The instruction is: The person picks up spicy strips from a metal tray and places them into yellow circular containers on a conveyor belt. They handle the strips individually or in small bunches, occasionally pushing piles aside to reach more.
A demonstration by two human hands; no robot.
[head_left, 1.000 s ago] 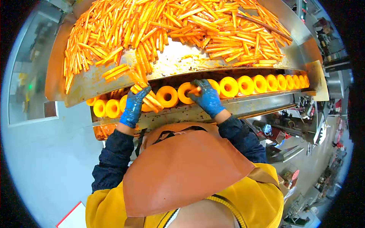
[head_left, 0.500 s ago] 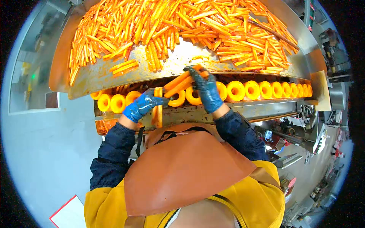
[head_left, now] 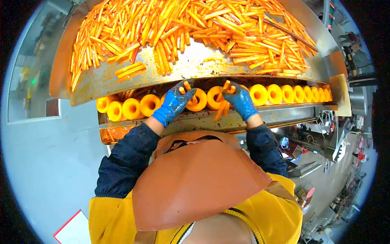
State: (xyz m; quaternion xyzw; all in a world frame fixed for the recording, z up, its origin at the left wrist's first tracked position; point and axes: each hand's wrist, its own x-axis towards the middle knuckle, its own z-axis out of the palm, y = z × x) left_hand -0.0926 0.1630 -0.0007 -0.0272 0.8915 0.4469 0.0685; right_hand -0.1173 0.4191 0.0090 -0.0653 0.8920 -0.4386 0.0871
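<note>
My left hand [head_left: 174, 106], in a wet blue glove, is closed around short orange sticks [head_left: 187, 86] whose ends stick up past the fingers. It is beside an orange ring-shaped piece [head_left: 199, 107] with a dark hole. My right hand [head_left: 242, 102], also gloved in blue, grips several orange sticks [head_left: 221, 110] that slant down to the left in front of another orange ring [head_left: 210, 104]. Both hands are over the row of rings, a small gap between them. Part of each grip is hidden by the fingers.
A wide metal tray [head_left: 195, 59] beyond the hands carries a heap of glossy orange sticks [head_left: 134, 30], with a long dark rod [head_left: 292, 35] lying on it. More orange rings [head_left: 266, 95] line up to both sides. A metal ledge [head_left: 280, 115] runs along the near side.
My left hand has moved right and away from my body; my right hand has moved right and slightly nearer. The longer sticks stretched between the hands are now split into separate bunches.
</note>
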